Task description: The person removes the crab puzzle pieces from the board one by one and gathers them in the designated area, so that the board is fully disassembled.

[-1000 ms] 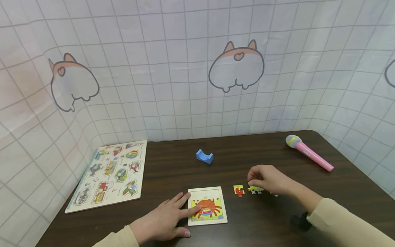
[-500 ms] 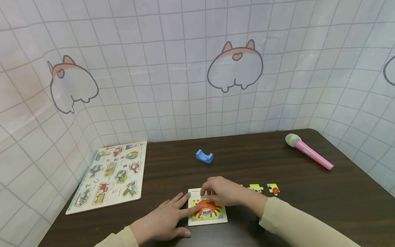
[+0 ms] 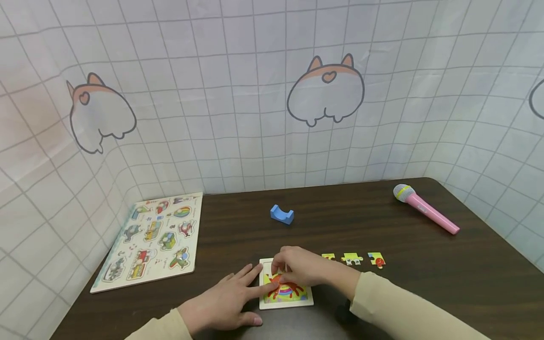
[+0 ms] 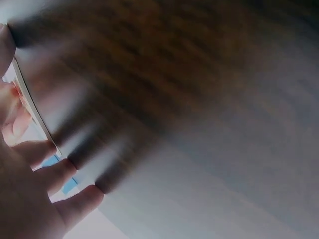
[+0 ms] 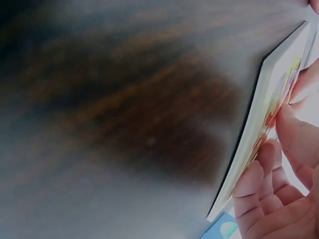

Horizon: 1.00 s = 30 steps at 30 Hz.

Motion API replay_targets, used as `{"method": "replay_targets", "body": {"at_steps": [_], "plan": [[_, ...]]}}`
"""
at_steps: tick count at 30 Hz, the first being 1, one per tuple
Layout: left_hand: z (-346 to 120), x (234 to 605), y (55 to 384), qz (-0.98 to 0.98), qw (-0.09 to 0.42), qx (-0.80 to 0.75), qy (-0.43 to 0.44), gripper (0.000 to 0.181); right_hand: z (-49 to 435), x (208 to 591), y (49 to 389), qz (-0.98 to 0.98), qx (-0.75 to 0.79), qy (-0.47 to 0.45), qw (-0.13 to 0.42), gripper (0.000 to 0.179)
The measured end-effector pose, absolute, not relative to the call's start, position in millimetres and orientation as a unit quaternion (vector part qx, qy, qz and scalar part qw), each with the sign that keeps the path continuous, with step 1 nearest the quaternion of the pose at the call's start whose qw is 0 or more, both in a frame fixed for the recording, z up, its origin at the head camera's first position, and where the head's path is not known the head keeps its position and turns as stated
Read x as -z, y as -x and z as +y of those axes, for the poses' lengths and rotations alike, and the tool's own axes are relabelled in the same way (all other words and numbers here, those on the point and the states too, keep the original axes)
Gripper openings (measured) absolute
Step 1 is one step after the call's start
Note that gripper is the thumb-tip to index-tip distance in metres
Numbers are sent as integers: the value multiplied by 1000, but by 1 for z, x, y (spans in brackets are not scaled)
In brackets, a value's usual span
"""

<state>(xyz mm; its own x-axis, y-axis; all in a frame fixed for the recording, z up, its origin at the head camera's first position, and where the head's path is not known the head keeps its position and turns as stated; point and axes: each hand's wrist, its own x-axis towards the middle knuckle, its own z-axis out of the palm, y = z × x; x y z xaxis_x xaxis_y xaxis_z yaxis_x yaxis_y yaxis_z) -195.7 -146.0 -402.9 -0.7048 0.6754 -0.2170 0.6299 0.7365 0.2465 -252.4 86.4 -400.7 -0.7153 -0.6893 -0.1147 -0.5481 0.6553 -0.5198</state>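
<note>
A small square jigsaw puzzle with a pale wooden frame (image 3: 286, 305) and a red crab picture lies flat on the dark table. From its left side, my left hand (image 3: 229, 300) rests across it, fingers straight and spread, with the index fingertip on the crab. Over the upper part of the puzzle, my right hand (image 3: 297, 267) has curled fingers. Thumb and index seem to pinch a puzzle piece at the upper left, mostly hidden by the hand. In the right wrist view, the right thumb (image 5: 296, 132) is down at the picture and the other fingers bend over the frame.
Three loose puzzle pieces lie to the right: one partly behind the right hand, a middle piece (image 3: 352, 258) and a right piece (image 3: 376, 259). A blue curved block (image 3: 282, 215) stands behind. A large picture board (image 3: 148, 243) lies left, a pink toy microphone (image 3: 427, 210) right.
My right hand has moved left from above the loose pieces to the puzzle, then shifted slightly further left over it. Yellow now shows at the puzzle's upper left. My left hand has stayed in place.
</note>
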Motion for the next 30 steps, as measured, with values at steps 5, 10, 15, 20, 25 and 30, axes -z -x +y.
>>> {"method": "replay_targets", "body": {"at_steps": [5,10,15,20,25,30], "plan": [[-148,401,196,914,163,-86,-361,69,85,400,252,899,226,343,151,10],[-151,406,200,909,169,-94,-370,69,85,399,251,903,217,340,149,10],[-155,416,205,905,165,-96,-380,68,83,396,248,907,203,339,145,10],[-150,408,199,912,161,-84,-368,69,81,396,247,907,211,336,139,10],[-146,401,195,916,173,-78,-354,67,83,396,248,898,250,333,143,13],[-148,405,198,914,176,-86,-355,66,84,397,252,880,308,326,157,13]]}}
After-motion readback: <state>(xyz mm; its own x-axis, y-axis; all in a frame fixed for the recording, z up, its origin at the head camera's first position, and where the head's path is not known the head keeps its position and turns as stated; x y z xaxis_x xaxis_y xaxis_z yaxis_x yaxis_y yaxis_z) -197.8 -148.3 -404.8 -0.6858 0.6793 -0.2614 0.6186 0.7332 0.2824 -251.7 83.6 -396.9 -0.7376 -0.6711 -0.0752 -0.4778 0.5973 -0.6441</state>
